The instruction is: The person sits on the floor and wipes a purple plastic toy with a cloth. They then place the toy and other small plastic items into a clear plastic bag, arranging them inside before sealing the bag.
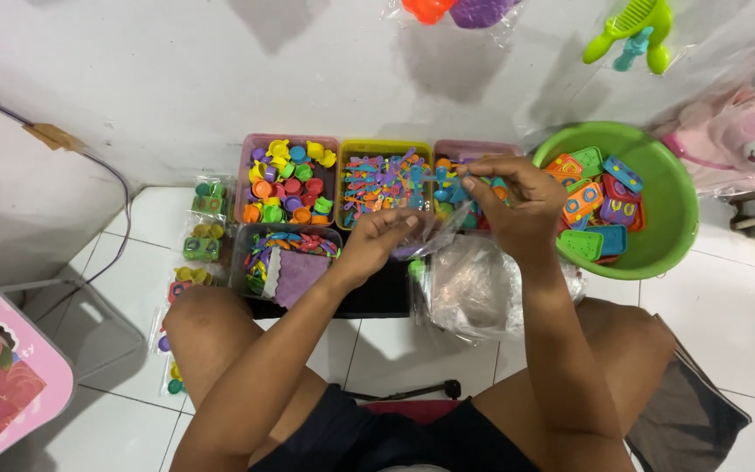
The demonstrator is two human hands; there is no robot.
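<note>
I sit on a white tiled floor with toy parts in bins before me. My left hand [384,238] pinches the edge of a small clear plastic bag [434,236], holding it open. My right hand [510,199] is above the bag's mouth, its fingers closed on small coloured toy pieces [474,179]. Both hands hover in front of a row of three small bins: a pink bin [246,175] of tiny cups, a yellow-green bin [384,149] of small utensils, and another pink bin [482,149] partly hidden by my right hand.
A green round basin [670,227] of flat toy phones stands at the right. A clear tub [242,262] with purple pieces is near my left knee, a pile of clear bags [474,293] in the middle. Filled packets [203,249] lie at the left. A pink stool [10,367] stands at the far left.
</note>
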